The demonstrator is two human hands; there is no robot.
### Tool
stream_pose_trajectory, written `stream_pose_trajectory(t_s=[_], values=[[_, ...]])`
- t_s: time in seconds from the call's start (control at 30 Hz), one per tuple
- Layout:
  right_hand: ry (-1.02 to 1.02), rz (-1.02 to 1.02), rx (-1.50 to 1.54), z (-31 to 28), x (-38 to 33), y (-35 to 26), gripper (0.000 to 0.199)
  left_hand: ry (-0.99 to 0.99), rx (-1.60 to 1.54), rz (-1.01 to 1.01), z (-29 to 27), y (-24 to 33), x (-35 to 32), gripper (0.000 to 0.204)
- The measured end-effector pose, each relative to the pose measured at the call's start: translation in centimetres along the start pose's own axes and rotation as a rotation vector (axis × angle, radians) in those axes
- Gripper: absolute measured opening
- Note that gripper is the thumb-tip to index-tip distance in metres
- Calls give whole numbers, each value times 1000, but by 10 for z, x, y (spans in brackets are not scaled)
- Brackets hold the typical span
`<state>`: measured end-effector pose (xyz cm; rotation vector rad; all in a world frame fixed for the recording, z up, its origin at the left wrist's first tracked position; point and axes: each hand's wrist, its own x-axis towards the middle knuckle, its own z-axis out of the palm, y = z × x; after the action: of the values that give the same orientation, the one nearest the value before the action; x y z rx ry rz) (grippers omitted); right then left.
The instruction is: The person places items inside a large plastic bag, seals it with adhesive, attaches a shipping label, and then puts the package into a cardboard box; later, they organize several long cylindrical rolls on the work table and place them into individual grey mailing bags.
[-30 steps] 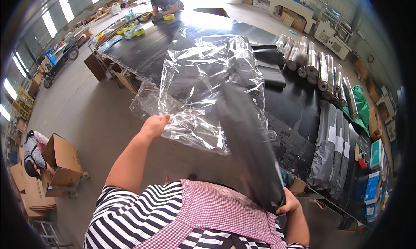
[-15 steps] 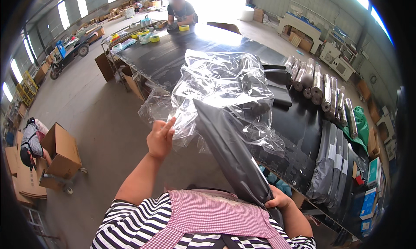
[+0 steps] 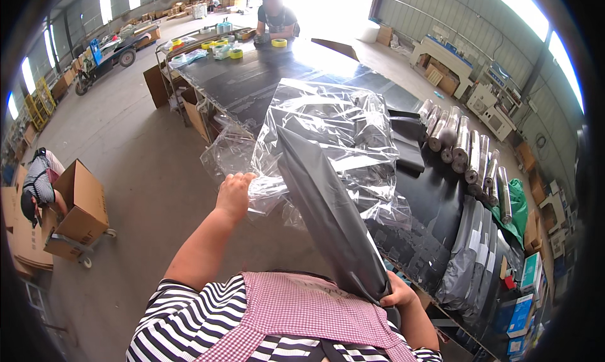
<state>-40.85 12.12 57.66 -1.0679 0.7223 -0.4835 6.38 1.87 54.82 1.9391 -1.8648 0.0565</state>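
black table (image 3: 428, 195) under clear film (image 3: 331, 119), silvery rolls (image 3: 461, 143)

The person (image 3: 277, 346) is wearing a black-and-white striped top (image 3: 189, 311) with short sleeves (image 3: 169, 294); a red-and-white checked apron (image 3: 302, 308) is covering its front, wide matching straps (image 3: 230, 346) crossing the stripes.
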Motion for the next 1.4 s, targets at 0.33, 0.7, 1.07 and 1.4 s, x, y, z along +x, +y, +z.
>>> stream_pose_trajectory(t_s=[0.33, 0.7, 1.07, 1.4], values=[[-30, 68, -90, 4, 7, -16, 102, -238, -1099, -454, -17, -32, 32, 20], [-63, 164, -115, 2, 23, -18, 103, 164, -1308, -285, -10, -3, 56, 41], [123, -43, -158, -82, 119, 0, 103, 294, -1012, 542, -3, 68, -23, 36], [657, -231, -369, -130, 363, -111, 91, 163, -1001, 649, -13, 21, -20, 27]])
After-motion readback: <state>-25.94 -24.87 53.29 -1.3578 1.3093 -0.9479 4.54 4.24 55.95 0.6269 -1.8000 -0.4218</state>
